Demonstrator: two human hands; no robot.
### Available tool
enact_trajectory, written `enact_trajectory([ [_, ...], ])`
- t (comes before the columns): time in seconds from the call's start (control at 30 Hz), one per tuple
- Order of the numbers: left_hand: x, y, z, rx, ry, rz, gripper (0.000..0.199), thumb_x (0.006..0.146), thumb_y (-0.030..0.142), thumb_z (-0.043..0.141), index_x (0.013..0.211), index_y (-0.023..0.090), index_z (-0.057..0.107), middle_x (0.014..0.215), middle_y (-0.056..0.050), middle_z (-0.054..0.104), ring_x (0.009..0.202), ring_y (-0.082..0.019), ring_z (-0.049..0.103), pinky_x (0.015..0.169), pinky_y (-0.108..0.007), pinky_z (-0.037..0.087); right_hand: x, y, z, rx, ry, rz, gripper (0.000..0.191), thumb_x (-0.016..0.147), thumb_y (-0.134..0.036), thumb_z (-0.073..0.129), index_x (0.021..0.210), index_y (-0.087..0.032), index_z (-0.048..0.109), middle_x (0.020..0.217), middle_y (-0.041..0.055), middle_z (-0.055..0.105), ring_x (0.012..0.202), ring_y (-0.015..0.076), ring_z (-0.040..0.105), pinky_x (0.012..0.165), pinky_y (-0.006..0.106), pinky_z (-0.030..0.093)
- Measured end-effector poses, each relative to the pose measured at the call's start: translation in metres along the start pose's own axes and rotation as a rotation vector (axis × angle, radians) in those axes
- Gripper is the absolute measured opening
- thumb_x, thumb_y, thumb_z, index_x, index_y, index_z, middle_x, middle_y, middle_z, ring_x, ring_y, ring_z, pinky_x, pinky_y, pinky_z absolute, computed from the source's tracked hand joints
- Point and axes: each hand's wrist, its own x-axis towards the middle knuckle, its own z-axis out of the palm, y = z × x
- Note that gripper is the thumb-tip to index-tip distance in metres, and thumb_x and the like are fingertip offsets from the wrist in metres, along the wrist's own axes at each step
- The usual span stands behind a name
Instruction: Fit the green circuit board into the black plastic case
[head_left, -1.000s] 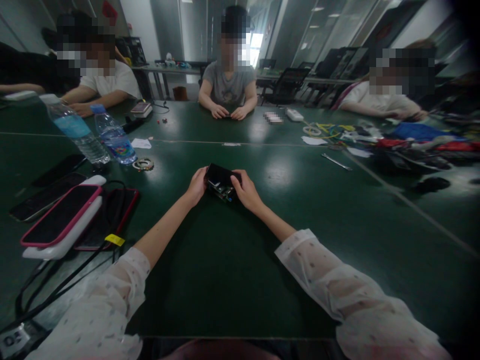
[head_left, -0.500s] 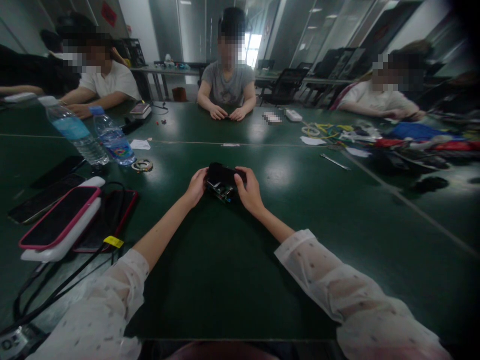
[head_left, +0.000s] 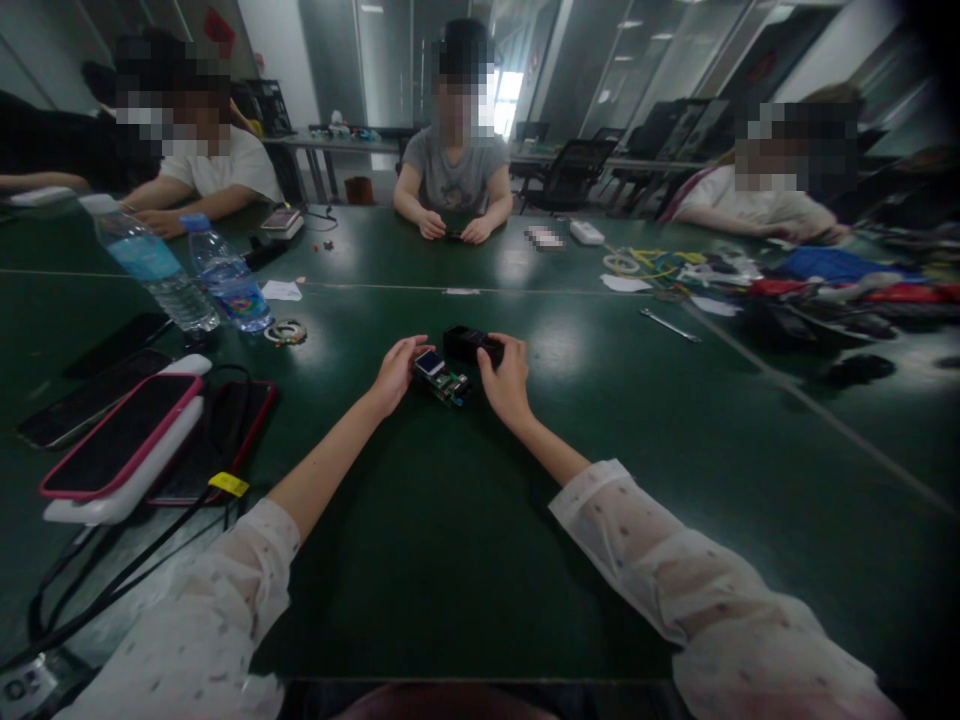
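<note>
My left hand [head_left: 399, 374] grips the left edge of a small circuit board [head_left: 448, 384] with green and silver parts and a little screen [head_left: 430, 363] at its upper left end. In my right hand [head_left: 506, 376] is a black plastic cover [head_left: 466, 342], held by its right end with thumb and fingers. The cover is just beyond and to the right of the board, apart from it. Both things are low over the green table [head_left: 450, 540]; whether the board rests on it I cannot tell.
Two water bottles [head_left: 225, 272] and a coil of wire [head_left: 286, 332] stand at left, behind several phones [head_left: 124, 430] and black cables. A wrench [head_left: 670, 325] lies at right, near piled cables and cloth [head_left: 840, 265]. Across the table sit several people, one in a grey shirt [head_left: 454, 165].
The black cover has come off the board and moved right with my right hand. The board's screen and parts now show. My left hand has stayed in place.
</note>
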Motion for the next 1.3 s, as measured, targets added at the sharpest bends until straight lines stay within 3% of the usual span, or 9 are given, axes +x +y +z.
enact_trajectory([
  [0.17,-0.002,0.002,0.004,-0.028,0.018,-0.006,0.031,0.092,0.037,0.045,0.112,0.019,0.06,0.109,-0.009,0.067,0.093,-0.018,0.063,0.072,-0.027,0.046,-0.001,0.004,0.005,-0.083,-0.079,0.069,0.032,0.083,-0.027,0.052,0.114,-0.02,0.048,0.12,0.0144,0.048,0.117,0.0317,0.048,0.093,0.057,0.038],
  [1.3,0.0,-0.001,0.002,0.019,-0.012,0.025,0.031,0.091,0.039,0.049,0.113,0.02,0.06,0.111,-0.009,0.066,0.098,-0.019,0.063,0.079,-0.031,0.048,0.001,0.017,0.013,-0.038,-0.116,-0.049,0.043,0.079,-0.026,0.06,0.118,-0.017,0.046,0.119,0.0159,0.05,0.115,0.0309,0.049,0.091,0.052,0.046],
])
